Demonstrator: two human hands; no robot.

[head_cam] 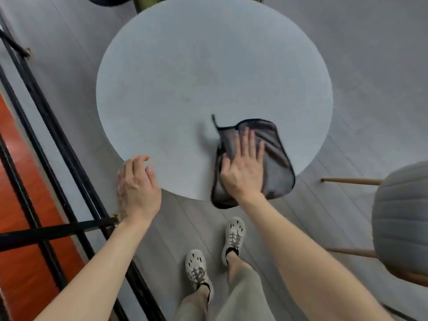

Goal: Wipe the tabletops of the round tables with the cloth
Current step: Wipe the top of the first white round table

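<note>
A round pale grey table (196, 77) fills the middle of the view. A dark grey cloth (275, 158) with a black hem lies on its near right part, one corner hanging over the rim. My right hand (243, 167) presses flat on the cloth, fingers straight and spread. My left hand (136, 184) rests at the table's near left rim, fingers loosely curled and holding nothing.
A grey padded stool (400, 218) with wooden legs stands at the right. A black metal railing (58, 158) runs along the left, with a red floor (20, 251) beyond it. A green chair (148, 2) shows at the top. My feet (215, 251) stand on grey floor planks.
</note>
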